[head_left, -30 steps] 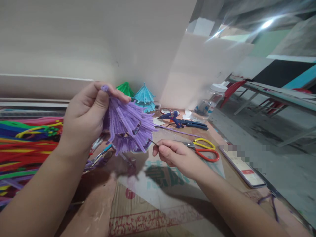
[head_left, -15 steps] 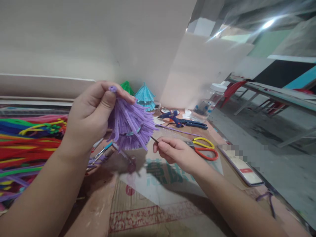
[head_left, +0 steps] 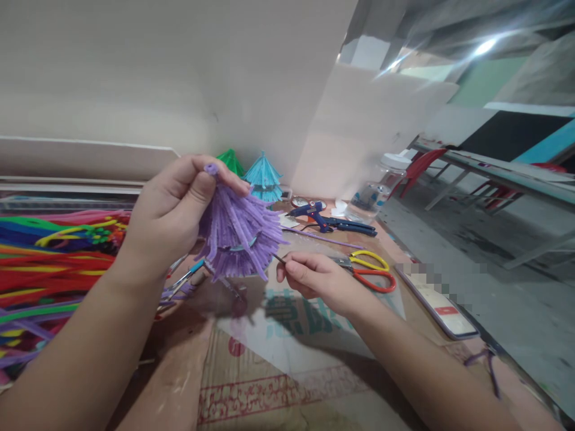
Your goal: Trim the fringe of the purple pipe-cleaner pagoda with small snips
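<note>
Pinched at its tip by my left hand (head_left: 173,209) is a purple pipe-cleaner umbrella (head_left: 242,236), a tiered cone of fuzzy strands with a curled top. Its fringed lower edge hangs toward the right. My right hand (head_left: 314,275) is closed on a thin dark stick (head_left: 279,258), whose far end meets the lower right fringe; whether it is joined to the cone is hidden. Behind, against the wall, stand a light-blue cone (head_left: 263,176) of the same make and a green one (head_left: 230,160).
Bundles of coloured pipe cleaners (head_left: 49,257) lie left. On the cardboard (head_left: 251,395) are a blue glue gun (head_left: 314,212), dark-handled pliers (head_left: 353,226), scissors (head_left: 372,269) and a purple strand (head_left: 327,239). A phone (head_left: 440,302) lies near the right edge, a clear jar (head_left: 377,185) behind.
My left hand and the purple umbrella have shifted slightly down and to the right. The right hand has barely moved and keeps its grip on the stick.
</note>
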`<state>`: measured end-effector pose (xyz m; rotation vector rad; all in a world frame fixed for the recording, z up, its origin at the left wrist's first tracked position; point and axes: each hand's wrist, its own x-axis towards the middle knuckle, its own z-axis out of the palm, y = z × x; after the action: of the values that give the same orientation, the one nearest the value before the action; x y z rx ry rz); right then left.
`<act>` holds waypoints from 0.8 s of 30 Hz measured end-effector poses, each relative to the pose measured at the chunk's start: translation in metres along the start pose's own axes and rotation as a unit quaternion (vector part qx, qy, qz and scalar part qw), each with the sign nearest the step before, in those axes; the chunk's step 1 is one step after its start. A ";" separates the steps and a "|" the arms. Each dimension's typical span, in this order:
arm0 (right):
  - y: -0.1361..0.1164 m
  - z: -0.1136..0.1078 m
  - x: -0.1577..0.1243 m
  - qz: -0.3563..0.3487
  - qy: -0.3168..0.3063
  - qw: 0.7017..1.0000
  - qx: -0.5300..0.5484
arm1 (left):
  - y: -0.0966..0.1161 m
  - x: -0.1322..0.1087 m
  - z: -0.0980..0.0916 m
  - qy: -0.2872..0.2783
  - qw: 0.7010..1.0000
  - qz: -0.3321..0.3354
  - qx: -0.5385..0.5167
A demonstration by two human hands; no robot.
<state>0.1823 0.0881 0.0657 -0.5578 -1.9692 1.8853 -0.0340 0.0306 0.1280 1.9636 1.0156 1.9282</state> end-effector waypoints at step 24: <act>-0.002 -0.003 -0.001 0.000 -0.010 0.999 -0.032 | -0.003 -0.001 0.000 -0.002 1.000 -0.007 0.019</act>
<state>0.1850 0.0900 0.0679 -0.5591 -2.0473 1.8403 -0.0353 0.0320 0.1256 1.9748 1.0698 1.9102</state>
